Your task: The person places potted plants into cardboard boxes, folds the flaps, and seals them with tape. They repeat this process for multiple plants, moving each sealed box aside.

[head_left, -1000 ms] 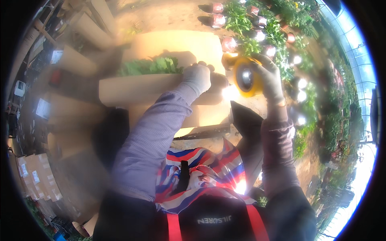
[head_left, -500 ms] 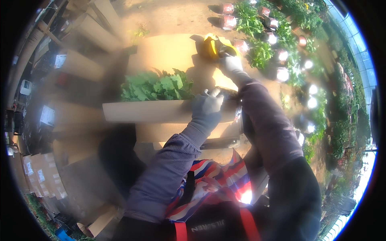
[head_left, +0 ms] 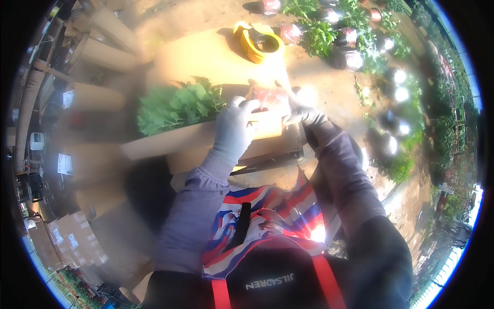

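A long, narrow cardboard box (head_left: 172, 140) lies tilted before me, with a leafy green plant (head_left: 177, 105) in it. The plant's pot, in shiny reddish-brown wrap (head_left: 268, 99), shows at the right end. My left hand (head_left: 234, 126), in a pale grey glove, is closed over the box's near wall, its fingertips by the pot. At the box's right end my gloved right hand (head_left: 307, 116) has its fingers pressed together on the cardboard edge; glare blurs the grip. Beyond the pot a yellow tape dispenser (head_left: 262, 45) rests on flat cardboard, touched by neither hand.
Under the box is a flat cardboard sheet (head_left: 195, 56) over a low support. Several wrapped pots with green plants (head_left: 347, 57) stand on the ground at right. Cardboard pieces (head_left: 105, 54) lean at left, with taped cartons (head_left: 77, 239) at lower left.
My right hand has let go of the tape dispenser, which lies on the cardboard, and has come back to the box's right end. The box is more tilted, and the wrapped pot shows.
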